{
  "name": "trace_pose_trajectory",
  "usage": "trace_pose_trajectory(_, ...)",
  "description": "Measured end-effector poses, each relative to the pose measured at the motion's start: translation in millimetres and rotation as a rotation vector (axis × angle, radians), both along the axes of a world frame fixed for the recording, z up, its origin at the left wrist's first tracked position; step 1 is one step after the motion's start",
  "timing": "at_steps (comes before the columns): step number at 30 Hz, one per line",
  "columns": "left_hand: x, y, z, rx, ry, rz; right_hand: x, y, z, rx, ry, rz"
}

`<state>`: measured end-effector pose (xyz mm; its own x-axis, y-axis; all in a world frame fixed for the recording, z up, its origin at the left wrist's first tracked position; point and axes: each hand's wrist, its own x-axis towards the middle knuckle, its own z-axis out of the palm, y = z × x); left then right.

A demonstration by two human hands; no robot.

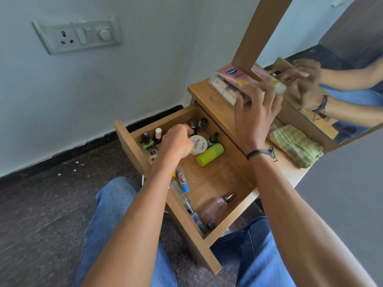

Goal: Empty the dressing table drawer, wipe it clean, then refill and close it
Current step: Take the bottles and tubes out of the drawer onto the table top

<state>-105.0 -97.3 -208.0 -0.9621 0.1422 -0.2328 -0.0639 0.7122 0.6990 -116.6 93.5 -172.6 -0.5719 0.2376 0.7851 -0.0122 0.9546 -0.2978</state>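
2 hands [176,141] [255,119], 1 drawer [219,179], 1 cloth [296,149]

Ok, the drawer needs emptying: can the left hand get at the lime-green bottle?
Probably yes: the lime-green bottle lies uncovered in the open drawer, just beside the left hand, nothing over it.

The drawer [234,214] is standing open from above, and a bare stretch of its floor is lying free through the middle. Nail polish bottles [148,139], a white tub [198,145] and a green bottle [210,154] are crowding the far end, where the left hand [177,141] is taking up room. Tubes [184,195] are lining the front wall, and a pink bottle [217,209] is blocking the near corner.
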Motion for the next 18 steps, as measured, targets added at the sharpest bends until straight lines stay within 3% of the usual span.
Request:
trace_pose_trajectory(3, -1.5, -1.2, -2.8, -0.048, -0.071, -0.032, 33.3, -30.0, -8.7, 0.009, -0.025, 0.257)
trace_pose_trajectory(6, -0.3, -0.3, -0.5, -0.065, -0.107, -0.036, 60.0, -56.8, -21.0, -0.038, -0.262, 0.360)
trace_pose_trajectory(10, 6.1, -2.8, 2.6, -0.091, -0.102, -0.039, 66.0, -68.7, -44.4, -0.045, -0.693, 0.277)
trace_pose_trajectory(18, 6.8, -3.6, 2.9, -0.094, -0.140, -0.062, 50.9, -70.5, -66.1, 0.043, -0.969, 0.148)
